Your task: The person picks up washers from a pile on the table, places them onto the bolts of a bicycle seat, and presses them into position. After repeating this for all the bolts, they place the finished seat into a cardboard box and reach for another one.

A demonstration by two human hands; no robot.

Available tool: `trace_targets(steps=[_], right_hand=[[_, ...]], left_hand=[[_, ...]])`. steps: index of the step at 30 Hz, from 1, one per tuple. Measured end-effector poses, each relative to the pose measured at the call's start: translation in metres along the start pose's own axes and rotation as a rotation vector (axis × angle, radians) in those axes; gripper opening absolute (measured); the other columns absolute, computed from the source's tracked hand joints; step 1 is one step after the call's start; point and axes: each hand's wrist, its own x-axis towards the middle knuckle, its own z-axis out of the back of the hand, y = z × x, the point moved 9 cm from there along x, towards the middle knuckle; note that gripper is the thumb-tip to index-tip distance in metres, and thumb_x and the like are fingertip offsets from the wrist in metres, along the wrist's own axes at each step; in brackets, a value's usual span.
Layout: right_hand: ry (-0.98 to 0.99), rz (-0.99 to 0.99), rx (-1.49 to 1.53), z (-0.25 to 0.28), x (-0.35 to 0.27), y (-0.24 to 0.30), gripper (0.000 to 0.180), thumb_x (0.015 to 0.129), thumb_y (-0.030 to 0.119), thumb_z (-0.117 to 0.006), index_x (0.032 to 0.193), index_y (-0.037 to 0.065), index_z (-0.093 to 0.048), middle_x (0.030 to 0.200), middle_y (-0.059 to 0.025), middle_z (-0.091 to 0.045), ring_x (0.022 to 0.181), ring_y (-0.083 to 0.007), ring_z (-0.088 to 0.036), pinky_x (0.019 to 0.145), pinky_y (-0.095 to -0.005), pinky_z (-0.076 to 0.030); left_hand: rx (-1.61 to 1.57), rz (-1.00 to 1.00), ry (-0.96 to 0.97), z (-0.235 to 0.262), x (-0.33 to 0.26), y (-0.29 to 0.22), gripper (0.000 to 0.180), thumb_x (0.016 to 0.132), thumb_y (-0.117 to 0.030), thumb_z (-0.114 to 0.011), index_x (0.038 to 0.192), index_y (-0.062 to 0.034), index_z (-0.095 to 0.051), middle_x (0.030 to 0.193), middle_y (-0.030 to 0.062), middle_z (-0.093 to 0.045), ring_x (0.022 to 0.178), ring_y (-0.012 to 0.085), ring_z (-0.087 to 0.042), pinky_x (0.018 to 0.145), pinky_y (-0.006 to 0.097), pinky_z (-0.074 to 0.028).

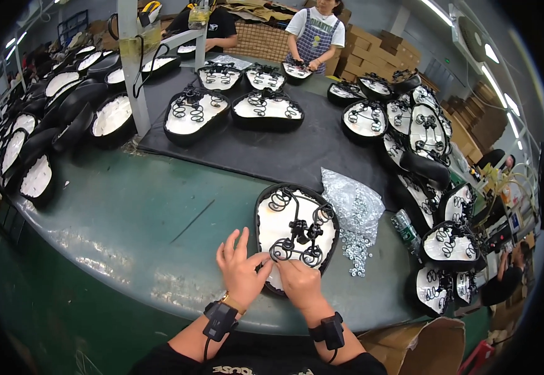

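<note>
A bicycle saddle [270, 219] lies upside down in front of me, its white underside up, with a black spring frame [300, 231] on it. At its near end, my left hand [242, 270] has thumb and index finger drawn together beside a coil, the other fingers raised and spread. My right hand [300, 282] is closed, its fingertips at the same near coils. What either hand's fingertips hold is too small and covered to make out. Just right of the saddle, small metal nuts [357, 253] spill from a clear plastic bag [347, 194].
More upturned saddles [197, 115] stand on a black mat [253, 150] across the green table [128, 212]. Saddles without frames [110, 115] pile up at left, framed ones [450, 244] at right. A metal post [133, 69] rises at left. Two people work at the far side.
</note>
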Motion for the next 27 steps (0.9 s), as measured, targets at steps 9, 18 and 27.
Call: trace_targets(steps=[9, 18, 27], right_hand=[[0.042, -0.032, -0.012, -0.001, 0.007, 0.003, 0.013, 0.087, 0.012, -0.078, 0.1, 0.009, -0.078, 0.076, -0.0045, -0.07, 0.06, -0.0231, -0.068, 0.053, -0.0339, -0.053], [0.043, -0.168, 0.033, 0.009, -0.005, -0.011, 0.018, 0.089, 0.01, -0.073, 0.107, 0.008, -0.075, 0.088, -0.0084, -0.072, 0.07, -0.0296, -0.07, 0.059, -0.039, -0.056], [0.159, -0.196, 0.12, -0.008, -0.006, -0.014, 0.015, 0.091, 0.01, -0.069, 0.105, 0.006, -0.07, 0.092, -0.0112, -0.066, 0.072, -0.0351, -0.069, 0.062, -0.0438, -0.058]], left_hand=[[0.02, 0.123, 0.021, -0.009, -0.007, 0.007, 0.014, 0.08, -0.02, -0.08, 0.094, -0.0159, -0.079, 0.15, 0.0197, -0.053, 0.146, 0.0376, -0.038, 0.117, 0.062, -0.023], [0.01, 0.128, 0.016, -0.012, -0.004, 0.0, 0.015, 0.079, -0.015, -0.081, 0.094, -0.0131, -0.077, 0.155, 0.0192, -0.046, 0.143, 0.0389, -0.035, 0.116, 0.058, -0.022], [-0.027, 0.271, 0.058, -0.035, -0.011, 0.013, 0.017, 0.081, -0.013, -0.078, 0.098, -0.0119, -0.077, 0.153, 0.0158, -0.049, 0.143, 0.0373, -0.037, 0.115, 0.056, -0.023]])
